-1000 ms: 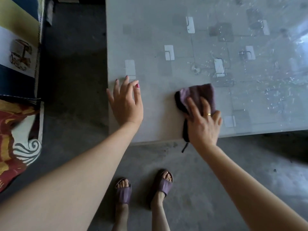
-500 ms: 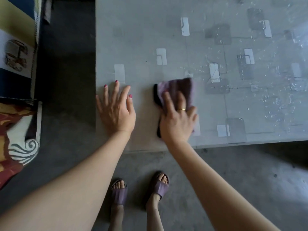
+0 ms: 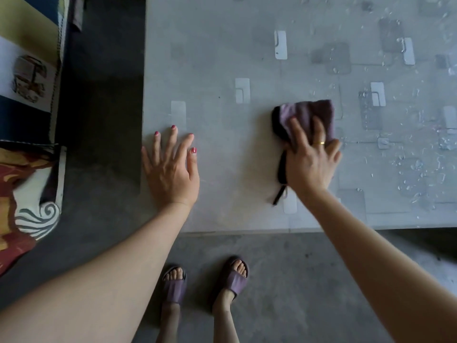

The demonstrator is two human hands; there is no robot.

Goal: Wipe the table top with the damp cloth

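Purple terry fabric, bunched into a loose wad, makes up the cloth. One fold shows a lighter lilac face, the rest a darker plum, and a black edge runs down its left side, ending in a thin black strip that trails toward the counter's near edge. The cloth lies flat on the counter, just inside the near edge and right of the counter's near-left corner.

Right hand: palm down on the near half of the cloth, fingers spread over it and pressing it against the counter. The grip is a flat press more than a closed clasp; whether the thumb curls under the fabric cannot be told from this angle. A gold ring sits on one finger.

Left hand: laid flat on the counter at its near-left corner, fingers fanned wide, holding nothing, well apart from the cloth. Nails are painted red.

Counter surface: grey, patterned with pale and dark rounded rectangles. Left of the cloth it looks dull and even. Right of the cloth and beyond it, scattered droplets glint on the surface.

Below the counter's near edge, two feet in purple sandals stand on a grey concrete floor.
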